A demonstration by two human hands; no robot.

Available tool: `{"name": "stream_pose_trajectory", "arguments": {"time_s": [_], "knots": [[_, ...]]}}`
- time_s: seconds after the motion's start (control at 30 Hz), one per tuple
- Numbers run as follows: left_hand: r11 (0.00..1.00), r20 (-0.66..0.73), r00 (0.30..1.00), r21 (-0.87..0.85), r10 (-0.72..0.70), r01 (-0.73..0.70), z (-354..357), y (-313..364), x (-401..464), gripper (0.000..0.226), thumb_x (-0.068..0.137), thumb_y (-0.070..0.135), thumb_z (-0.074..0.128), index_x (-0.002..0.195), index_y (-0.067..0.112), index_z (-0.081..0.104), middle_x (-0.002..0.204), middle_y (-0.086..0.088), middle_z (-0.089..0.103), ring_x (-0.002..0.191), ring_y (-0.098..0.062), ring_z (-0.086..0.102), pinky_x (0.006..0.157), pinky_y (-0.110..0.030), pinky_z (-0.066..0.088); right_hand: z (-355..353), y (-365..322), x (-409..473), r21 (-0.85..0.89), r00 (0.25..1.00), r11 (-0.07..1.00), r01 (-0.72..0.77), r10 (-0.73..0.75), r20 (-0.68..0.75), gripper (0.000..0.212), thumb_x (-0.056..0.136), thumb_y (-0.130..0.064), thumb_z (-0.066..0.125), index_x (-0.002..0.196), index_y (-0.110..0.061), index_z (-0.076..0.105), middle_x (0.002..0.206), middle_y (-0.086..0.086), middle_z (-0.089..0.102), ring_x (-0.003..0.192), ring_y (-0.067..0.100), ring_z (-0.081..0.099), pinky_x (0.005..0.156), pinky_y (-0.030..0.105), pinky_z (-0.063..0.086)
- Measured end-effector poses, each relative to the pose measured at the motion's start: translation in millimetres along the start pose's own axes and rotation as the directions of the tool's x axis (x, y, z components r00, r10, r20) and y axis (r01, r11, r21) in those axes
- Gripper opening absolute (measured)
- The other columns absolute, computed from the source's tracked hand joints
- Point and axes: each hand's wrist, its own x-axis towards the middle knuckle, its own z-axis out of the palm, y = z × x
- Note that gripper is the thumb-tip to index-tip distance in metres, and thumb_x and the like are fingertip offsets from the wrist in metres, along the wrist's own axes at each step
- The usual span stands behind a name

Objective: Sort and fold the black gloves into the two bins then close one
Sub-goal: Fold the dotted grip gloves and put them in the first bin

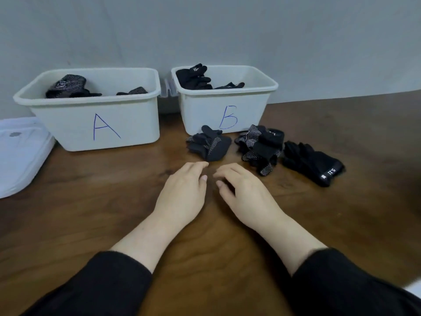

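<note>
Both hands, left hand [182, 190] and right hand [246, 190], rest loosely curled, holding nothing, on the table [91, 224]. Loose black gloves [259, 147] lie just beyond, near bin B [227, 110]; bin A [91, 115] stands left.

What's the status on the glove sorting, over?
Both hands, left and right, open, empty. Three glove piles unsorted before bin B; bin A part-filled. Nothing blocking.
</note>
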Motion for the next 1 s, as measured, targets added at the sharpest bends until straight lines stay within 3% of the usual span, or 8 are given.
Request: {"name": "stream_pose_trajectory", "arguments": {"time_s": [0.13, 0.27, 0.5, 0.6, 0.73, 0.8, 0.9, 1.0], "knots": [[0.996, -0.007, 1.0, 0.091, 0.006, -0.005, 2, 1, -2, 0.039, 0.104, 0.035, 0.048, 0.142, 0.024, 0.053, 0.143, 0.007, 0.053, 0.124, -0.016, 0.055, 0.106, -0.036, 0.045, -10, 22, 4, -0.028, 0.994, 0.999, 0.015, -0.018, -0.112, 0.011, 0.095, -0.018, 0.062, 0.103, -0.015, 0.069, 0.105, -0.004, 0.063, 0.098, 0.02, 0.058, 0.091, 0.042, 0.049], [0.976, 0.027, 0.997, 0.203, 0.069, -0.073, 9, 11, -1, 0.04, 0.104, 0.04, 0.047, 0.141, 0.026, 0.054, 0.139, 0.007, 0.055, 0.122, -0.016, 0.055, 0.108, -0.035, 0.041, -20, 55, 15, -0.107, 0.955, 0.991, -0.077, 0.043, -0.292, 0.015, 0.09, -0.014, 0.069, 0.105, -0.012, 0.07, 0.109, 0.001, 0.063, 0.099, 0.023, 0.056, 0.087, 0.047, 0.049], [0.986, -0.028, 0.999, 0.161, 0.038, -0.033, 21, 25, 13, 0.038, 0.104, 0.042, 0.046, 0.137, 0.027, 0.057, 0.136, 0.009, 0.056, 0.122, -0.012, 0.054, 0.106, -0.038, 0.042, -22, 83, 35, -0.311, 0.937, 0.906, -0.288, 0.2, -0.285, 0.041, 0.089, -0.031, 0.074, 0.128, -0.02, 0.066, 0.127, -0.001, 0.063, 0.116, 0.029, 0.054, 0.093, 0.048, 0.037], [0.989, -0.025, 0.999, 0.143, 0.029, -0.025, 22, 27, 16, 0.037, 0.104, 0.042, 0.046, 0.136, 0.027, 0.058, 0.136, 0.01, 0.056, 0.122, -0.011, 0.053, 0.107, -0.036, 0.041, -22, 96, 39, -0.309, 0.923, 0.888, -0.34, 0.252, -0.29, 0.025, 0.093, -0.032, 0.07, 0.114, -0.019, 0.074, 0.114, -0.001, 0.065, 0.106, 0.03, 0.054, 0.087, 0.047, 0.036], [0.993, -0.027, 0.999, 0.115, 0.031, -0.028, 20, 25, 15, 0.036, 0.104, 0.04, 0.047, 0.136, 0.027, 0.058, 0.136, 0.012, 0.055, 0.122, -0.009, 0.053, 0.108, -0.035, 0.042, -29, 92, 42, -0.185, 0.905, 0.931, -0.316, 0.238, -0.353, 0.019, 0.098, -0.031, 0.063, 0.105, -0.017, 0.074, 0.111, -0.003, 0.067, 0.103, 0.027, 0.056, 0.085, 0.043, 0.034], [0.996, -0.043, 0.998, 0.079, 0.045, -0.041, 19, 24, 14, 0.035, 0.104, 0.039, 0.048, 0.135, 0.027, 0.06, 0.134, 0.012, 0.056, 0.12, -0.008, 0.053, 0.107, -0.035, 0.044, -36, 85, 42, -0.093, 0.898, 0.965, -0.244, 0.188, -0.398, 0.021, 0.099, -0.031, 0.063, 0.106, -0.015, 0.073, 0.11, -0.003, 0.069, 0.102, 0.024, 0.058, 0.085, 0.042, 0.042], [0.997, -0.102, 0.992, 0.017, 0.078, -0.076, 19, 23, 14, 0.036, 0.103, 0.037, 0.049, 0.135, 0.025, 0.059, 0.133, 0.011, 0.056, 0.122, -0.008, 0.052, 0.107, -0.037, 0.046, -51, 67, 39, 0.258, 0.844, 0.941, -0.221, 0.317, -0.433, 0.023, 0.099, -0.033, 0.064, 0.105, -0.012, 0.072, 0.094, -0.008, 0.07, 0.089, 0.008, 0.061, 0.084, 0.029, 0.05], [0.985, -0.2, 0.972, -0.096, 0.12, -0.142, 15, 27, 13, 0.047, 0.101, 0.041, 0.05, 0.145, 0.026, 0.05, 0.141, 0.011, 0.05, 0.13, -0.007, 0.048, 0.11, -0.037, 0.044, -60, 49, 35, 0.506, 0.833, 0.841, -0.191, 0.412, -0.37, 0.021, 0.097, -0.033, 0.067, 0.088, -0.015, 0.069, 0.069, -0.015, 0.062, 0.066, -0.001, 0.052, 0.065, 0.018, 0.043]]}}
